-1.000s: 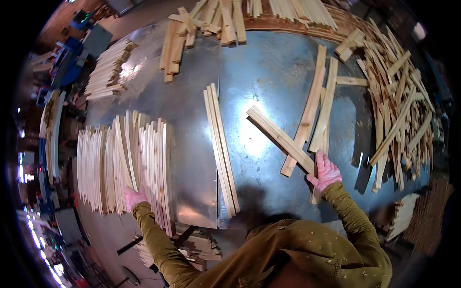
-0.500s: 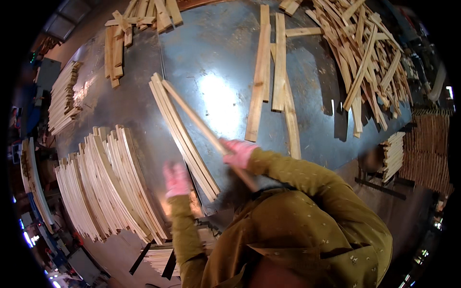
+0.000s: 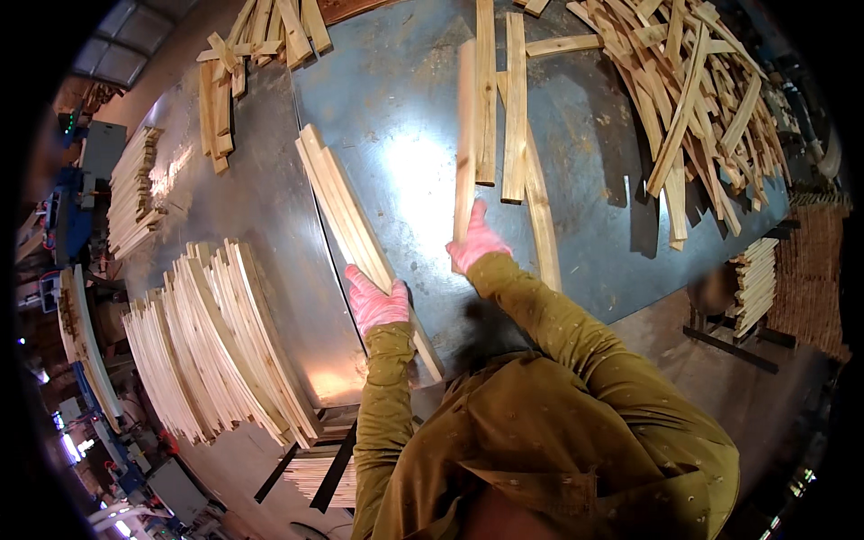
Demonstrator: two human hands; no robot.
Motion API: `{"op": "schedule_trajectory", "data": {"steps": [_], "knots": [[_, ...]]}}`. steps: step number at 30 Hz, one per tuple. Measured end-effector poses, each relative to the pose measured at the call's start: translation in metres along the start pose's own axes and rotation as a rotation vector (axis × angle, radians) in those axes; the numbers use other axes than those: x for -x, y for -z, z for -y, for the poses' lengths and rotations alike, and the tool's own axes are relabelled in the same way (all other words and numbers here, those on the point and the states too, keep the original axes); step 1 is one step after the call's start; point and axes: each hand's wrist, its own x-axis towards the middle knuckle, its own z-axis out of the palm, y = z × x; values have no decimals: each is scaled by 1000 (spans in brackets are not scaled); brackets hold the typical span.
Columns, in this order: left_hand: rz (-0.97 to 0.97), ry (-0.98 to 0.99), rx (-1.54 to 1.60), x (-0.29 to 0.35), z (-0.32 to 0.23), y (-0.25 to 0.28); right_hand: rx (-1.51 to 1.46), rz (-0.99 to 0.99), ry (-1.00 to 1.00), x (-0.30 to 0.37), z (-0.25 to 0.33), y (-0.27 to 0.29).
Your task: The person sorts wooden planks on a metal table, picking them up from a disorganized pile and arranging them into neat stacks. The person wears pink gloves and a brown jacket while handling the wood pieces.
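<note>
Between the two pink-gloved hands on the metal table [image 3: 270, 207], the right hand [image 3: 475, 243] closes its fingers around the near end of a long wooden slat [image 3: 464, 144], which runs away from the person across the sheet. Its left neighbour, the left hand [image 3: 376, 301], lies flat with fingers spread on a small stack of slats [image 3: 346, 211]. Beside the held slat lie three more loose slats [image 3: 513, 117]. Farther left stands a leaning row of slats [image 3: 216, 333]; far right, a jumbled heap of offcuts [image 3: 693, 81].
</note>
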Motion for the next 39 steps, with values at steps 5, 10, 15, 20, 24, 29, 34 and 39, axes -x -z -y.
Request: {"op": "schedule_trajectory", "data": {"steps": [5, 10, 15, 20, 24, 29, 34, 39], "knots": [[93, 50, -8, -7, -28, 6, 244, 270, 464, 47, -20, -35], [61, 76, -76, -4, -23, 3, 186, -308, 526, 0, 1, -4], [51, 9, 206, -16, -12, 4, 527, -682, 178, -99, 24, 64], [111, -140, 1174, -48, 30, -6, 636, -584, 107, -104, 34, 74], [189, -70, 1407, -53, 7, 15, 598, -568, 87, -112, 22, 98], [46, -51, 410, -44, 4, 9, 813, -80, 250, -63, 15, 78], [115, 120, 44, -24, -46, 18, 211, 288, 459, 35, -10, -33], [-5, 127, -186, -16, -51, -8, 306, -672, 613, -27, -63, -29]]}}
